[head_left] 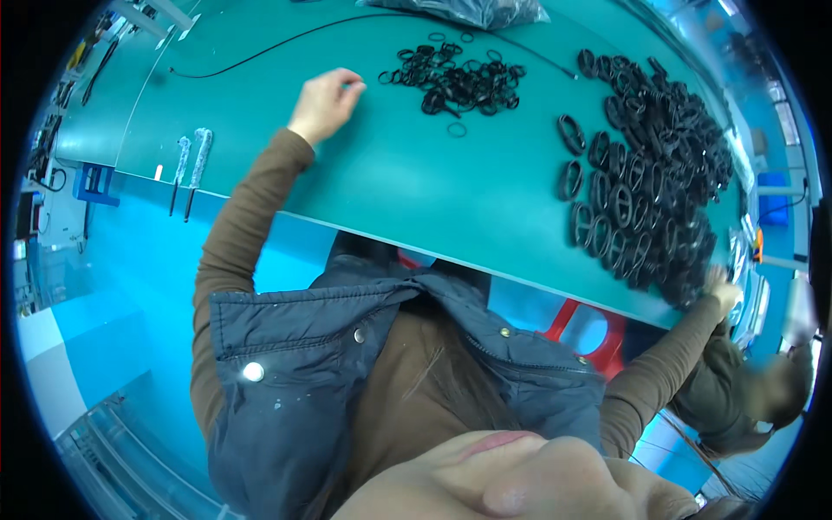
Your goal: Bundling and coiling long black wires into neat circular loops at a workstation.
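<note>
My left hand (328,102) rests on the teal table (390,182), fingers curled and pinched together just left of a loose heap of small thin black rings (455,78). Whether a ring sits between the fingertips is not visible. My right hand (722,290) is stretched far to the right and blurred, touching the near edge of a large pile of thicker black oval rings (646,173). Its fingers are hidden among the ovals. Both arms wear brown sleeves under a dark quilted vest (347,364).
A thin black cable (260,52) curves across the far side of the table. Two slim tools with wrapped handles (192,165) lie at the table's left end. A clear bag of black parts (468,10) lies at the back. Another person (745,390) sits at the lower right.
</note>
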### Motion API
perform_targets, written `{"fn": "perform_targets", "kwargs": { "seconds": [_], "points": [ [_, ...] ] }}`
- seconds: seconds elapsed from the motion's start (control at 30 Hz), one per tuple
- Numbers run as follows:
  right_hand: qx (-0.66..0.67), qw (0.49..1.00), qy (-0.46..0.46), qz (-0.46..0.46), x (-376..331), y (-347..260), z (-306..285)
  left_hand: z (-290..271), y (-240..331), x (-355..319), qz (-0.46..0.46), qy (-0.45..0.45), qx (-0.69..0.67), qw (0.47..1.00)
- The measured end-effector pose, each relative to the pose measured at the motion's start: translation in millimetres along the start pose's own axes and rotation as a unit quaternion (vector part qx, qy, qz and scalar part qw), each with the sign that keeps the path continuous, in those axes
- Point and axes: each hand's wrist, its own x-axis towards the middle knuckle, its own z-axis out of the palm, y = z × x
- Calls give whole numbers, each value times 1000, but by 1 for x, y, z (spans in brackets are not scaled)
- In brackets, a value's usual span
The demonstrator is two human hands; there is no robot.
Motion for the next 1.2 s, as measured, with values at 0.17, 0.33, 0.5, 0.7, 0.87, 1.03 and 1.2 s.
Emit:
{"fn": "perform_targets", "kwargs": {
  "seconds": [0.17, 0.33, 0.5, 0.7, 0.87, 1.03, 1.2],
  "points": [
    [-97, 993, -49, 45, 43, 53, 26, 7, -86, 81, -33, 122, 269, 955],
    [-213, 972, -54, 86, 89, 63, 13, 7, -136, 133, -141, 100, 429, 887],
    [-193, 976, 63, -80, 81, -100, -2, -5, -144, 144, -55, 0, 462, 885],
    [233, 709, -92, -659, -120, -476, 98, -20, -70, 125, 159, 176, 317, 918],
    [276, 667, -197, -664, -225, -623, 130, -62, -2, 121, 220, 272, 273, 896],
    [238, 705, -109, -659, -165, -633, 67, -109, -9, 102, 198, 256, 206, 923],
    [204, 719, 113, -655, -51, -579, -107, -138, -32, 54, 171, 216, 34, 961]
  ]
}}
